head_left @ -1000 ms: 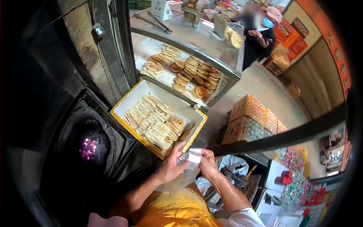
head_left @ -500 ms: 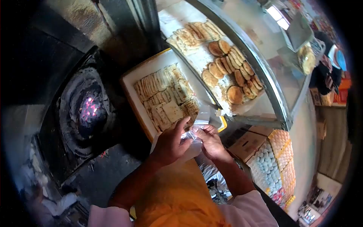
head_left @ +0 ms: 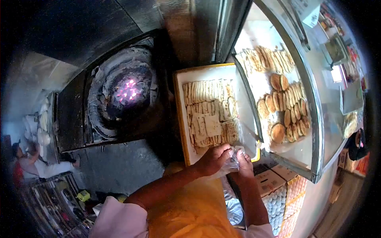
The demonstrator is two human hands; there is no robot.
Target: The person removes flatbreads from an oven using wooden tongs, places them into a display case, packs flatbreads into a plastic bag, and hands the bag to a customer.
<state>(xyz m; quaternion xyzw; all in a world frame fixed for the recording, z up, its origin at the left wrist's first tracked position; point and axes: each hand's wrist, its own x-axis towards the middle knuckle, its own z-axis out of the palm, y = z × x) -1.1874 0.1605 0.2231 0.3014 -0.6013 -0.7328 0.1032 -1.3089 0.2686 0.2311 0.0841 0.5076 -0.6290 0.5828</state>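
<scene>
Nearest us, below the yellow apron's (head_left: 186, 212) top edge of view, we see both forearms reaching forward. Our left hand (head_left: 213, 160) and right hand (head_left: 245, 167) are close together, each pinched on a clear plastic bag (head_left: 227, 167) in front of the apron. We judge that gripping the thin film from two sides keeps it from slipping or folding shut.

Just beyond, the bag hangs by the near edge of a white box with a yellow rim (head_left: 206, 68). Its flatbreads (head_left: 206, 123) stand mostly on edge in rows, probably to save room, with a few lying flat on top. The oven (head_left: 119, 59) with glowing coals (head_left: 129, 90) sits to the left; to the right, the glass case (head_left: 316, 139) holds browned round breads (head_left: 278, 132) and more flat ones, perhaps for display. Egg trays (head_left: 278, 204) lie past our right forearm.

Our fingers hide much of the bag, so we cannot tell whether its mouth is open or anything is inside. The left wrist covers the box's near corner, and a person (head_left: 37, 163) at far left is small and blurred.
</scene>
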